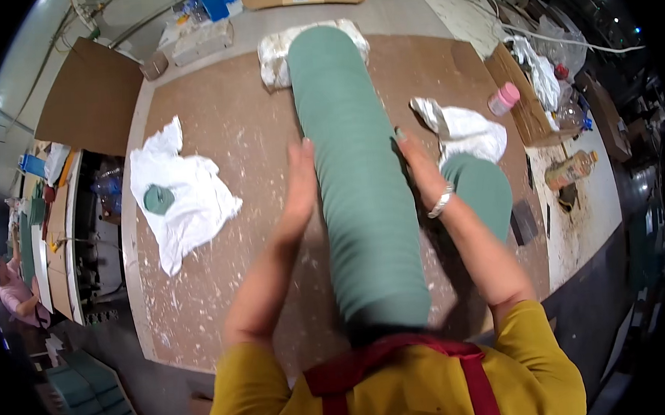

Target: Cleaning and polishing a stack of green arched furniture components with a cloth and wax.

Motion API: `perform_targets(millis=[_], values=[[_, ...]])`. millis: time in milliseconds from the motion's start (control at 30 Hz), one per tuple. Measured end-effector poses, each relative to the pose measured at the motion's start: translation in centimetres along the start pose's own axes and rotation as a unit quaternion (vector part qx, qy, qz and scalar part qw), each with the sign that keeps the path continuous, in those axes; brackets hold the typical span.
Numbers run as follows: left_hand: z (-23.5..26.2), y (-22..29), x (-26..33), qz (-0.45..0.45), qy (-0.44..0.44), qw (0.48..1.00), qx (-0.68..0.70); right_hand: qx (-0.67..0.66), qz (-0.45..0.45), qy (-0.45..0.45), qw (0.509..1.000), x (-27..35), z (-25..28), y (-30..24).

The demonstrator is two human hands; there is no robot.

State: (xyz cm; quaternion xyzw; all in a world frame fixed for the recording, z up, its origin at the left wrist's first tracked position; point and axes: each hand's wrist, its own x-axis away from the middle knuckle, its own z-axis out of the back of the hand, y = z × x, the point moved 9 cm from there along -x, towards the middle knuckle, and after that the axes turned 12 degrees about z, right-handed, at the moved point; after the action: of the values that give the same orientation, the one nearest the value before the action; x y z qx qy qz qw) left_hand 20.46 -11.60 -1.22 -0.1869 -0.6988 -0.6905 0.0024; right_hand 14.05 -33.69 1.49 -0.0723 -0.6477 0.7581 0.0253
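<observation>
A wide brown worktable (215, 123), its board scuffed and flecked with white, filled most of the view. Along its middle lay a long green roll of stacked felt-like discs (353, 176), running from the person's chest to the far edge, where its end rested on a white plastic-wrapped bundle (273, 56). The left hand (299, 183) was pressed flat against the roll's left flank, fingers straight and together; the right hand (418, 169) lay flat against the right flank, a silver bracelet (440, 201) at its wrist. Neither hand closed around anything. Left of the roll a crumpled white cloth (185, 196) lay on the board with one small green disc (158, 199) on it. Right of the roll sat a shorter green stack (483, 188) beside another white wrapping (464, 129), and farther right a pink-capped bottle (503, 98).
</observation>
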Motion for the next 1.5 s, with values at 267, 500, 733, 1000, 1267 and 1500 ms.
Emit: perform_targets(millis=[267, 500, 733, 1000, 1267, 1500], values=[[0.8, -4.7, 21.2, -0.071, -0.128, 0.983, -0.106, -0.056, -0.006, -0.066, 0.996, 20.8, 1.1, -2.9], [-3.9, -8.5, 24.9, 0.004, -0.065, 0.995, -0.071, -0.018, -0.052, -0.014, 0.998, 25.0, -2.4, 0.9], [-4.0, -5.4, 19.0, -0.023, -0.061, 0.993, -0.095, -0.072, -0.007, 0.020, 0.997, 19.3, -2.2, 1.0], [-2.0, -3.1, 18.4, -0.047, -0.053, 0.982, -0.172, 0.068, 0.065, -0.031, 0.995, 17.9, -1.2, -1.8], [3.4, 8.2, 9.5, -0.160, 0.105, 0.948, -0.253, 0.232, 0.201, -0.047, 0.951, 16.1, -1.4, -6.2], [-7.1, 17.4, -2.9, -0.351, 0.004, 0.818, -0.456, 0.227, 0.257, -0.011, 0.939, 15.3, -2.0, -4.9]])
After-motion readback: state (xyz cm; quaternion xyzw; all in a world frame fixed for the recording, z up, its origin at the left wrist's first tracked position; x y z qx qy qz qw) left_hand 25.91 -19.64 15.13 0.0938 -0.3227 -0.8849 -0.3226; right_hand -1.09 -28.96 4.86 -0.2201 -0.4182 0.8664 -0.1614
